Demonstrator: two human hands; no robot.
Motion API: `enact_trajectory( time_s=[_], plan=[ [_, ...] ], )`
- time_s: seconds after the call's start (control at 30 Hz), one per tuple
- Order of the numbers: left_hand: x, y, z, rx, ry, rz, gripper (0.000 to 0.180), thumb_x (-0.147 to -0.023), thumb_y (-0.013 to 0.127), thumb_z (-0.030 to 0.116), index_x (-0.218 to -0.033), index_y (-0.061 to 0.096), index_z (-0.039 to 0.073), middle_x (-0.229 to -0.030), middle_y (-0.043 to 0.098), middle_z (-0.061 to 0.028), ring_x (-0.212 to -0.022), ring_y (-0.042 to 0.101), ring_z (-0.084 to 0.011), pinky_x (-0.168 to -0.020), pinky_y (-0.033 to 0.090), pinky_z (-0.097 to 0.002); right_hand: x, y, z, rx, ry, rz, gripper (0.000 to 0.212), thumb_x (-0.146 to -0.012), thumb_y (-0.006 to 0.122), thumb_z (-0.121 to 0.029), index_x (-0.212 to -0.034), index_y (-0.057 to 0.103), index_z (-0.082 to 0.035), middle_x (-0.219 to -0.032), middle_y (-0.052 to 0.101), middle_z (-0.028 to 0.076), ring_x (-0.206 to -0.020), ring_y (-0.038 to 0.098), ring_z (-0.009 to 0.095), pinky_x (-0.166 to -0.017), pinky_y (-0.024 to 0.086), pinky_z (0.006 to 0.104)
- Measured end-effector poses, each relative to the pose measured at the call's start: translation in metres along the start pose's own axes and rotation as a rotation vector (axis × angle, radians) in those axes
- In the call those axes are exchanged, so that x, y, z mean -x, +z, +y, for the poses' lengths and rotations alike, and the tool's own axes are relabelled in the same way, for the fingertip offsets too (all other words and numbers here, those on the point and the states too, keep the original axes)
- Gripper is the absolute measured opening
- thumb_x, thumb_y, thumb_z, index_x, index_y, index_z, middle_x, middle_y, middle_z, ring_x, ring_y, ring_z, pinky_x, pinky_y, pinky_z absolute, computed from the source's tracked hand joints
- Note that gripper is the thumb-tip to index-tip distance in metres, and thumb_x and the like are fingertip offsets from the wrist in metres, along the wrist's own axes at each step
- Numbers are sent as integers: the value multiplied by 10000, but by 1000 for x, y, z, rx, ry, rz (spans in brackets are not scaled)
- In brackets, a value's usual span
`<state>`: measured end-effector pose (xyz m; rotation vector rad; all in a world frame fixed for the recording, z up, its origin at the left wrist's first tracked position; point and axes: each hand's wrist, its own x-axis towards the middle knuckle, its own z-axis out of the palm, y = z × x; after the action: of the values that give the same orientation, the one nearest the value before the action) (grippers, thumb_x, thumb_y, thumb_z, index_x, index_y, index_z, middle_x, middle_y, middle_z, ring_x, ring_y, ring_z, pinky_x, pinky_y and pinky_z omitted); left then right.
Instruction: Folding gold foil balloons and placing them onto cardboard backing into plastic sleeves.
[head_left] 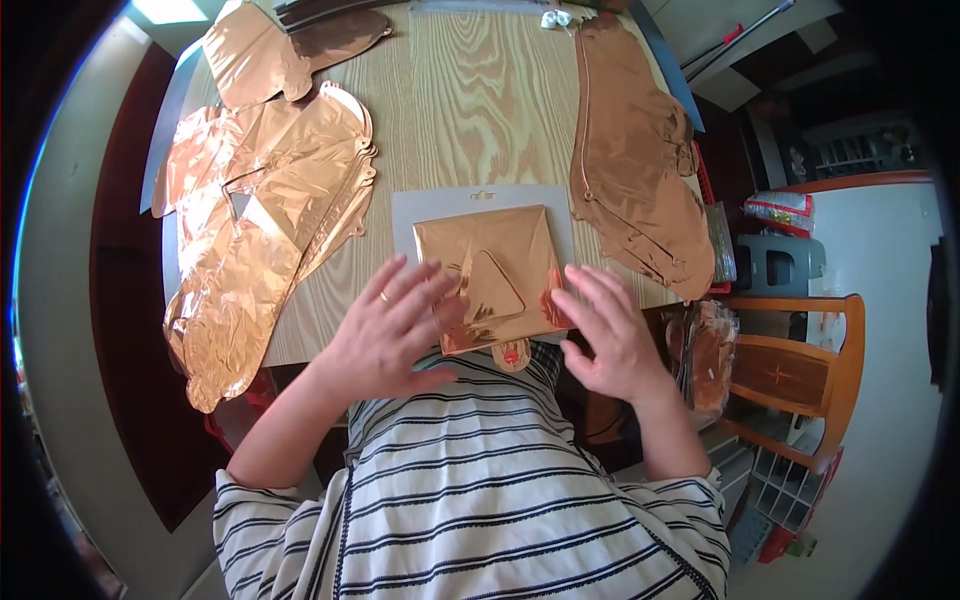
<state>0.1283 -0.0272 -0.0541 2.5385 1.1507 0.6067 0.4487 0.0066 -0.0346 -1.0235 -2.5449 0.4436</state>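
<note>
A folded copper-gold foil balloon (490, 235) lies on a pale grey hang card (405, 208) at the table's near edge. A dark-outlined triangular shape shows on its top face, and a small tab (511, 357) with a red mark sticks out from its near side. My left hand (390, 325) is open over the foil's left edge, its fingers spread. At the right edge my right hand (610, 335) is open too, fingers apart, with the fingertips close to the foil. Whether either hand touches the foil I cannot tell. Neither hand holds anything.
Flat copper foil balloons lie in a pile (270, 220) on the wooden table's (480, 90) left and in another stack (635, 150) on its right. Small white pieces (556, 19) sit at the far edge. A wooden chair (850, 370) and a grey-blue stool (780, 245) stand at the right.
</note>
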Motion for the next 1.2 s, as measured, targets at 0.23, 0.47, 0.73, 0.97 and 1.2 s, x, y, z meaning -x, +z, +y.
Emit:
enact_trajectory(
  time_s=[0.23, 0.47, 0.73, 0.97, 1.2],
  plan=[
    [5, 18, -3, -29, 28, 97, 512, -729, 777, 163, -1215, 654, 55, -1259, 611, -127, -1269, 568, -347, -1085, 451, -513, 17, 48, 5, 271, -160, 263, 279, -846, 714, -72, -1125, 707, -54, -1248, 654, 136, -1153, 616, 317, -1036, 480, 476],
    [11, 28, -2, -29, 71, 234, 446, -728, 761, 108, -1157, 672, 27, -1194, 639, -145, -1196, 623, -352, -1025, 514, -490, 12, 50, -2, 246, -143, 303, 275, -848, 732, -68, -1120, 703, -40, -1183, 681, 125, -1084, 643, 288, -953, 495, 430],
    [6, 29, 12, -142, 178, 296, 331, -739, 748, 99, -1060, 723, 19, -1111, 674, -110, -1083, 663, -294, -989, 538, -474, 9, 53, -5, 186, -147, 298, 368, -811, 742, -45, -1176, 692, -38, -1208, 674, 111, -1045, 641, 269, -898, 484, 413],
    [4, 23, 9, -82, 202, 326, 327, -779, 753, 92, -1093, 721, 6, -1092, 691, -126, -1089, 670, -293, -991, 544, -467, 1, 50, -1, 278, -165, 359, 307, -846, 747, -87, -1148, 706, -47, -1181, 688, 96, -996, 645, 233, -867, 475, 383],
    [0, 19, -2, -149, 22, 389, 349, -798, 760, 128, -1133, 702, 46, -1139, 672, -110, -1124, 653, -300, -1021, 512, -483, -4, 48, 3, 296, -221, 400, 280, -858, 735, -97, -1135, 727, -58, -1154, 704, 84, -924, 646, 202, -818, 465, 355]
  ],
)
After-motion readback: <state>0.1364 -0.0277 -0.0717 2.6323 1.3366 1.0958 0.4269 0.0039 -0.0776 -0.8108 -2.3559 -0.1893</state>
